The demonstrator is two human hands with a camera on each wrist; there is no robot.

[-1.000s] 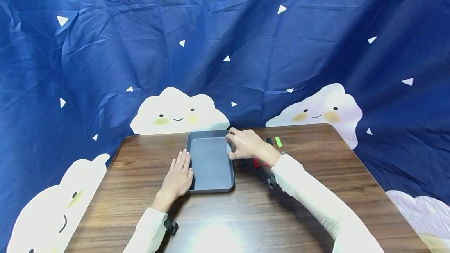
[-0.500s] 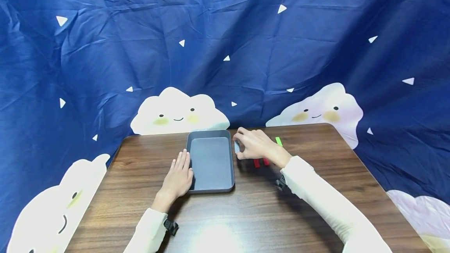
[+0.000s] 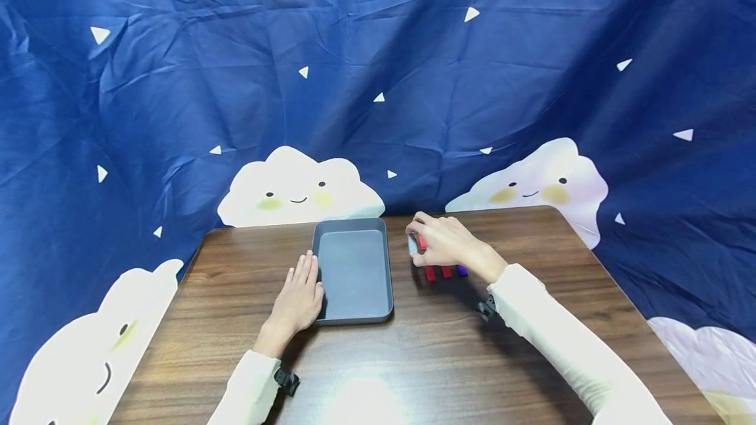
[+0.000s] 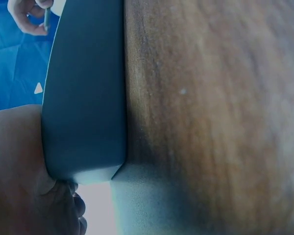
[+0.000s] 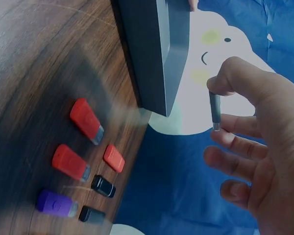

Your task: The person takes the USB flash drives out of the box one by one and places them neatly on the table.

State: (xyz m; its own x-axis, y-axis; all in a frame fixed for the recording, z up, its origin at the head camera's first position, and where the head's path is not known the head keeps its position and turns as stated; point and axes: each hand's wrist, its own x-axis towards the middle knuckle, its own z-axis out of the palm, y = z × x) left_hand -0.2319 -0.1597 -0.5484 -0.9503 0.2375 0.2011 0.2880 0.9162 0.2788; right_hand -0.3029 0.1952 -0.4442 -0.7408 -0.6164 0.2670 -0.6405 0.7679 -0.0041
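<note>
My right hand (image 3: 449, 241) pinches a small grey USB flash drive (image 5: 215, 107) between thumb and fingers, above the table to the right of the grey tray (image 3: 354, 274). In the right wrist view the drive hangs edge-on, its clear or metal end downward. Straight fingers of my left hand (image 3: 299, 297) rest along the tray's left rim; the left wrist view shows that hand beside the tray wall (image 4: 85, 98). Beneath the right hand lie two red flash drives (image 5: 85, 119) with silvery ends, a purple one (image 5: 55, 203) and a smaller red piece (image 5: 114, 157).
Two small black pieces (image 5: 103, 186) lie beside the purple drive, near the table's far edge. Behind the wooden table (image 3: 260, 254) hangs a blue curtain (image 3: 331, 110) with white clouds. The tray's walls are low.
My right hand has moved right, from the tray's right rim to over the coloured drives, still pinching the grey one. It now hides the green piece. My left hand has stayed put.
</note>
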